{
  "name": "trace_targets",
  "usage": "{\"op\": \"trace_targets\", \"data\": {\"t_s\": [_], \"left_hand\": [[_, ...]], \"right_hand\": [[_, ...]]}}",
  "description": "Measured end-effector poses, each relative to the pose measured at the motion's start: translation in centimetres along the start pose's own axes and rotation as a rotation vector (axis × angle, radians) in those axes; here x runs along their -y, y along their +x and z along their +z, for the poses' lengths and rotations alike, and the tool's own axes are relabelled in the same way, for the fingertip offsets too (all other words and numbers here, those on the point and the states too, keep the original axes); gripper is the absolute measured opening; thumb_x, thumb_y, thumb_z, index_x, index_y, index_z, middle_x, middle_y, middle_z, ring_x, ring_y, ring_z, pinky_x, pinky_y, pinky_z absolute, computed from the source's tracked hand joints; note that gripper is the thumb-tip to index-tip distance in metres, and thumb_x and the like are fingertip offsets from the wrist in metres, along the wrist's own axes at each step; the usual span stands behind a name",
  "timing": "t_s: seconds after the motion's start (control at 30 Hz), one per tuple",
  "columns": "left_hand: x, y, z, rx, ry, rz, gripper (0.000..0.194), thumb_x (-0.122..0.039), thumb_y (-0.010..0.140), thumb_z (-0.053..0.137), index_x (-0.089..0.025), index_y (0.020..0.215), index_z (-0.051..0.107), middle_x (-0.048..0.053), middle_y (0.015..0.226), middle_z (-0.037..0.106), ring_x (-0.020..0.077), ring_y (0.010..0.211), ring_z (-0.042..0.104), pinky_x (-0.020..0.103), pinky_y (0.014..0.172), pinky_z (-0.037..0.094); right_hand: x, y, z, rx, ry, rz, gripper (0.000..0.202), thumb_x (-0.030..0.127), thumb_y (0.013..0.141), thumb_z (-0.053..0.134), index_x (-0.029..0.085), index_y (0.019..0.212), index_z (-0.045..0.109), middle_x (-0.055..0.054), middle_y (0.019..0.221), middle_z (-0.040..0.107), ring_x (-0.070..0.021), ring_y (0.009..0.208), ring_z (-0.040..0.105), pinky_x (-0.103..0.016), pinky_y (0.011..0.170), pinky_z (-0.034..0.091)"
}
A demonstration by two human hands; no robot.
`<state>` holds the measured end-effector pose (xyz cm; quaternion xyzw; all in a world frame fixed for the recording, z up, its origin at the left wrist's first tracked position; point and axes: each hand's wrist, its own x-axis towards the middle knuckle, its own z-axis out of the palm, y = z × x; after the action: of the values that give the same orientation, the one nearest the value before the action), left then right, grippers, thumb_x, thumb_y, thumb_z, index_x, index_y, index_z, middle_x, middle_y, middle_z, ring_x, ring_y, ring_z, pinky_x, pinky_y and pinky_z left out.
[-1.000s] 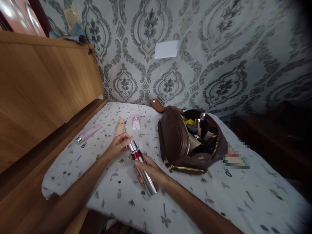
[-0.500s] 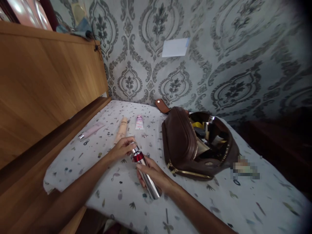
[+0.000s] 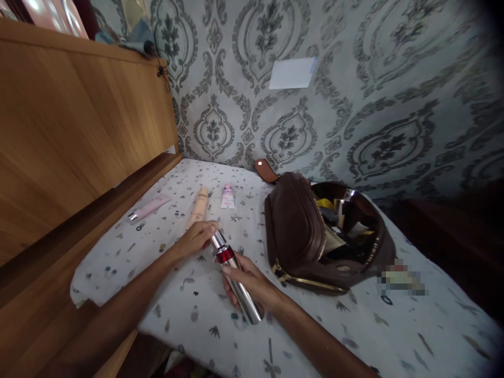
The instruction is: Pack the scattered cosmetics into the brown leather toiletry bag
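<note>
A shiny silver bottle (image 3: 244, 296) with a red collar rests at a slant in my right hand (image 3: 252, 278), its top end pointing up and left. My right fingers wrap round its body just below the collar. Fingers of my left hand (image 3: 197, 237) are closed on the bottle's silver cap (image 3: 218, 239). Just beyond my left hand lies a peach tube (image 3: 200, 203), its lower end partly hidden by that hand. A small pink and white tube (image 3: 227, 196) lies to the right of it.
An open brown leather bag (image 3: 293, 226) full of cosmetics stands on the patterned white cloth (image 3: 212, 294) at right. Near the left edge lies a pale pink tube (image 3: 149, 207). A wooden cabinet (image 3: 86, 115) bounds the left, and a papered wall (image 3: 236, 105) the back.
My left hand has shifted slightly up the bottle's end, and more of the silver cap shows between it and the red collar. My right hand keeps its hold. The view has turned slightly left.
</note>
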<state>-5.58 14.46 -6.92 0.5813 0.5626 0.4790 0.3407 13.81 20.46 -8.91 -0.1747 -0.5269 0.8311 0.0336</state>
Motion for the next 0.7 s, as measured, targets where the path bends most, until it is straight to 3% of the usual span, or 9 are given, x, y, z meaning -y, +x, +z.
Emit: {"op": "trace_targets", "data": {"t_s": [0.07, 0.13, 0.17, 0.3, 0.43, 0.57, 0.7], "left_hand": [[-0.7, -0.2, -0.6, 0.087, -0.067, -0.034, 0.062, -0.074, 0.085, 0.042, -0.016, 0.098, 0.059, -0.004, 0.063, 0.048, 0.0118, 0.054, 0.044, 0.023, 0.050, 0.033], [-1.6, -0.5, -1.2, 0.212, -0.134, -0.088, 0.060, -0.065, 0.084, 0.056, -0.020, 0.123, 0.053, -0.002, 0.074, 0.054, 0.0135, 0.065, 0.050, 0.023, 0.057, 0.038], [-1.9, -0.6, -1.4, 0.262, -0.156, -0.109, 0.059, -0.060, 0.083, 0.061, -0.021, 0.126, 0.051, -0.001, 0.079, 0.055, 0.0140, 0.069, 0.051, 0.023, 0.060, 0.039], [-1.7, -0.6, -1.1, 0.251, -0.161, -0.102, 0.042, -0.056, 0.084, 0.062, -0.017, 0.098, 0.059, -0.002, 0.070, 0.052, 0.0113, 0.061, 0.045, 0.022, 0.054, 0.034], [0.1, -0.1, 0.2, 0.107, -0.185, -0.091, 0.052, -0.067, 0.082, 0.057, -0.018, 0.069, 0.049, -0.007, 0.053, 0.038, 0.0075, 0.047, 0.032, 0.021, 0.045, 0.023], [1.1, 0.3, 0.9, 0.035, -0.221, -0.092, 0.059, -0.075, 0.081, 0.050, -0.020, 0.062, 0.041, -0.009, 0.049, 0.031, 0.0064, 0.043, 0.027, 0.021, 0.042, 0.021], [0.8, 0.3, 0.9, 0.039, -0.233, -0.095, 0.057, -0.073, 0.080, 0.053, -0.019, 0.063, 0.043, -0.009, 0.049, 0.034, 0.0064, 0.043, 0.027, 0.021, 0.043, 0.023]], "right_hand": [[0.0, -0.1, 0.0, 0.001, 0.011, -0.004, 0.057, 0.058, 0.070, 0.074, 0.022, 0.102, 0.044, 0.007, 0.059, 0.058, -0.0086, 0.039, 0.049, -0.019, 0.036, 0.041], [0.1, -0.1, 0.0, 0.004, 0.014, -0.009, 0.056, 0.057, 0.071, 0.074, 0.022, 0.105, 0.045, 0.007, 0.060, 0.058, -0.0087, 0.039, 0.050, -0.019, 0.037, 0.041], [0.1, -0.2, 0.0, 0.007, 0.014, -0.009, 0.056, 0.057, 0.072, 0.073, 0.022, 0.105, 0.045, 0.007, 0.060, 0.058, -0.0088, 0.040, 0.050, -0.019, 0.038, 0.042], [0.0, -0.1, -0.1, 0.010, -0.005, 0.003, 0.054, 0.058, 0.072, 0.073, 0.022, 0.101, 0.045, 0.007, 0.059, 0.058, -0.0092, 0.040, 0.050, -0.020, 0.039, 0.042], [-0.1, -0.1, -0.1, 0.009, -0.022, 0.014, 0.055, 0.059, 0.070, 0.074, 0.023, 0.100, 0.045, 0.007, 0.059, 0.058, -0.0087, 0.040, 0.050, -0.019, 0.038, 0.041], [0.1, -0.1, 0.0, 0.008, -0.015, 0.018, 0.055, 0.059, 0.070, 0.074, 0.023, 0.099, 0.044, 0.008, 0.059, 0.057, -0.0080, 0.039, 0.049, -0.018, 0.037, 0.041], [0.2, -0.2, 0.0, 0.007, -0.015, 0.028, 0.057, 0.059, 0.068, 0.074, 0.022, 0.098, 0.043, 0.008, 0.058, 0.058, -0.0080, 0.039, 0.049, -0.018, 0.036, 0.040]]}}
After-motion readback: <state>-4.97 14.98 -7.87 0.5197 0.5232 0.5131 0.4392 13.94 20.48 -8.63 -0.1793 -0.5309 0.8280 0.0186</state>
